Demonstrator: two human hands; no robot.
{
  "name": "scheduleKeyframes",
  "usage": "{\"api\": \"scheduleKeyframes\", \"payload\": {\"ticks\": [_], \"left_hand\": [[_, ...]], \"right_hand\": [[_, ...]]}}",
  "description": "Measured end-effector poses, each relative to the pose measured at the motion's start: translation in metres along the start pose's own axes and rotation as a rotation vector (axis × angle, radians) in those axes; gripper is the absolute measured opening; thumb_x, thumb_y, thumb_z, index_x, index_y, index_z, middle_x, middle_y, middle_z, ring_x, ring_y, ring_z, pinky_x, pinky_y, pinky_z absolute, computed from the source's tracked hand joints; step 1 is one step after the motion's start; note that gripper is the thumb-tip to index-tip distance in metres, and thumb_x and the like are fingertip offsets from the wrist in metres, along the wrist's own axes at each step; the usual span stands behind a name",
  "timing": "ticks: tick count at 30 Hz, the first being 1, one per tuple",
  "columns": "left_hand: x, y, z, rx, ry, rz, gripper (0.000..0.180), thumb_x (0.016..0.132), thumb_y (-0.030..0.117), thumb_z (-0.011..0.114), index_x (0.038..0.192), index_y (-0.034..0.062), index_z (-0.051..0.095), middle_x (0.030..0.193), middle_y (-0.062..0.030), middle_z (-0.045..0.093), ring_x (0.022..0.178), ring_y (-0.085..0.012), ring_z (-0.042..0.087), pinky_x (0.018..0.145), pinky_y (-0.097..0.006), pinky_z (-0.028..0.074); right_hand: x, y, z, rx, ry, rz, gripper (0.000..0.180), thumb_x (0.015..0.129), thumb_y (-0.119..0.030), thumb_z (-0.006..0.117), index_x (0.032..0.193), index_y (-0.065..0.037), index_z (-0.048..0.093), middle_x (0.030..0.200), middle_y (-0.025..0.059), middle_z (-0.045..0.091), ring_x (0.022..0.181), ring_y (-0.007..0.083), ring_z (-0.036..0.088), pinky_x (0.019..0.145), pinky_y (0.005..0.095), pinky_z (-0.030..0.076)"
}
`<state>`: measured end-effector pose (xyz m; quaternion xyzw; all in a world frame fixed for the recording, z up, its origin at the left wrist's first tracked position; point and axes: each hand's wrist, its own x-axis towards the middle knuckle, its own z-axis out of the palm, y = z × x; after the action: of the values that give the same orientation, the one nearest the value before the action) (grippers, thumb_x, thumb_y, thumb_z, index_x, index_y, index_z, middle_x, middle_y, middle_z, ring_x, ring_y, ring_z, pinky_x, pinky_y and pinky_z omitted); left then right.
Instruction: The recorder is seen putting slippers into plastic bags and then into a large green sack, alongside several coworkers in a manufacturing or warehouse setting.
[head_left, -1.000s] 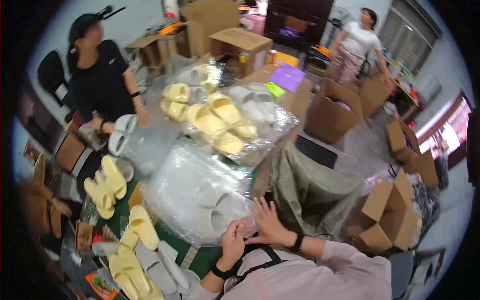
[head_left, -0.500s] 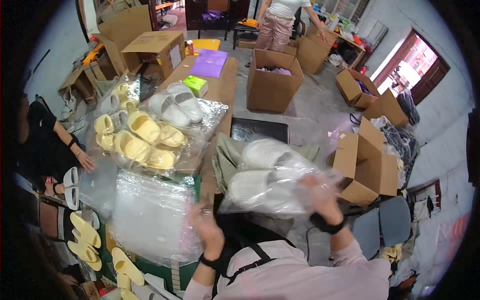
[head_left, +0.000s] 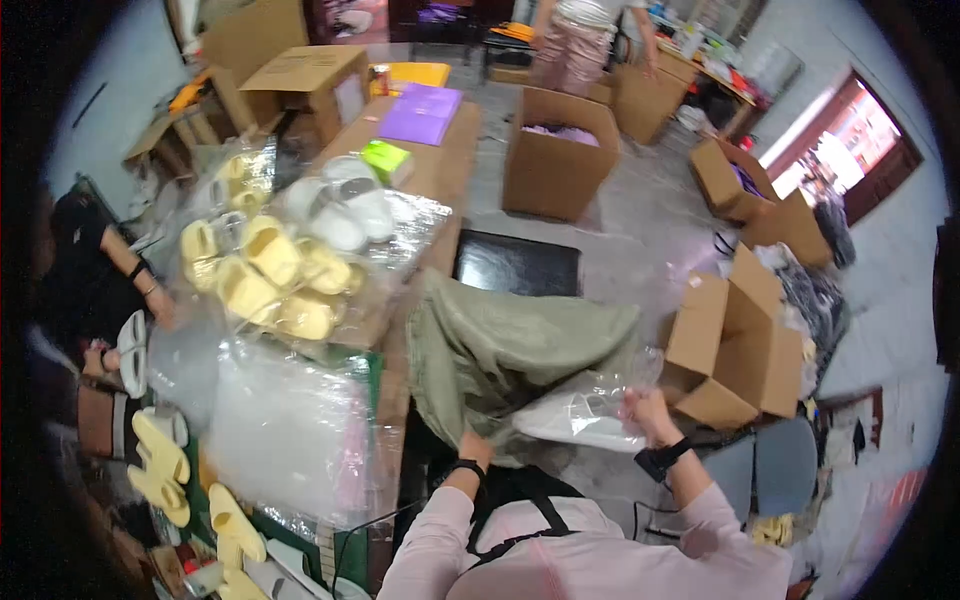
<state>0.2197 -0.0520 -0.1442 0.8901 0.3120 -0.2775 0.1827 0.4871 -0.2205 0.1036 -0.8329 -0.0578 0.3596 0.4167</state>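
Note:
A pair of white slippers (head_left: 580,418) in a clear plastic bag (head_left: 645,368) hangs from my right hand (head_left: 650,414), which is closed on the end of the bag. The slippers lie against the near side of a grey-green woven sack (head_left: 530,335). My left hand (head_left: 475,450) pinches the near edge of that sack, its fingers partly hidden. Left of me, a stack of clear plastic bags (head_left: 285,430) lies on the table. Beyond it sit bagged yellow slippers (head_left: 250,285) and bagged white slippers (head_left: 345,215).
A black-topped stool (head_left: 518,265) stands behind the sack. To the right are an open carton (head_left: 725,345) and a grey chair (head_left: 785,465). Loose yellow slippers (head_left: 235,525) line the near left. A co-worker's hand (head_left: 160,305) is at the left; another person (head_left: 575,50) stands behind a carton (head_left: 560,155).
My right hand has lowered the bagged white slippers to the sack's near side. My left hand has moved right from the bag stack to the sack's edge. The view has shifted slightly.

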Motion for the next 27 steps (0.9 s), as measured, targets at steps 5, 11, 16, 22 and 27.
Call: {"api": "scheduleKeyframes", "payload": {"ticks": [5, 11, 16, 22, 27], "left_hand": [[-0.058, 0.034, -0.090, 0.185, 0.285, 0.865, 0.012, 0.074, 0.017, 0.056, 0.079, 0.0145, 0.066, 0.080, -0.0039, 0.062, 0.091, -0.0229, 0.054, 0.082, -0.036, 0.040], [-0.101, 0.031, -0.136, 0.059, 0.320, 0.864, 0.014, 0.071, 0.016, 0.059, 0.084, 0.0115, 0.059, 0.081, -0.0022, 0.060, 0.092, -0.0215, 0.054, 0.083, -0.035, 0.039], [-0.118, 0.007, -0.152, -0.001, 0.347, 0.873, 0.023, 0.068, 0.015, 0.063, 0.090, 0.0110, 0.059, 0.089, -0.0040, 0.057, 0.095, -0.0223, 0.052, 0.083, -0.036, 0.039], [-0.114, -0.036, -0.126, -0.215, 0.393, 0.819, 0.021, 0.072, 0.013, 0.056, 0.093, 0.0086, 0.059, 0.083, -0.0058, 0.059, 0.088, -0.0251, 0.056, 0.079, -0.042, 0.042], [-0.174, -0.100, -0.237, -0.182, 0.683, 0.408, 0.036, 0.073, 0.015, 0.052, 0.106, 0.0050, 0.059, 0.125, -0.0191, 0.046, 0.116, -0.0353, 0.043, 0.102, -0.050, 0.028]], "right_hand": [[0.072, 0.083, 0.046, -0.200, 0.007, -0.131, 0.025, 0.083, -0.022, 0.057, 0.084, 0.002, 0.065, 0.073, 0.0192, 0.064, 0.063, 0.0270, 0.062, 0.060, 0.0352, 0.046], [0.014, -0.048, 0.142, -0.641, 0.162, -0.666, 0.042, 0.075, -0.030, 0.066, 0.104, 0.001, 0.060, 0.096, 0.0206, 0.062, 0.088, 0.0356, 0.059, 0.072, 0.0426, 0.047], [0.006, -0.218, 0.283, 0.024, -0.136, -0.838, 0.075, 0.074, -0.046, 0.068, 0.124, 0.004, 0.043, 0.127, 0.0240, 0.044, 0.120, 0.0324, 0.040, 0.100, 0.0393, 0.032], [0.055, -0.316, 0.422, -0.204, -0.023, -0.266, 0.109, 0.068, -0.052, 0.070, 0.139, 0.002, 0.007, 0.141, 0.0272, 0.021, 0.132, 0.0330, 0.021, 0.108, 0.0376, 0.019], [0.094, -0.277, 0.444, 0.072, -0.416, -0.053, 0.099, 0.058, -0.038, 0.083, 0.131, 0.004, 0.031, 0.128, 0.0225, 0.037, 0.110, 0.0333, 0.046, 0.082, 0.0423, 0.043]]}}
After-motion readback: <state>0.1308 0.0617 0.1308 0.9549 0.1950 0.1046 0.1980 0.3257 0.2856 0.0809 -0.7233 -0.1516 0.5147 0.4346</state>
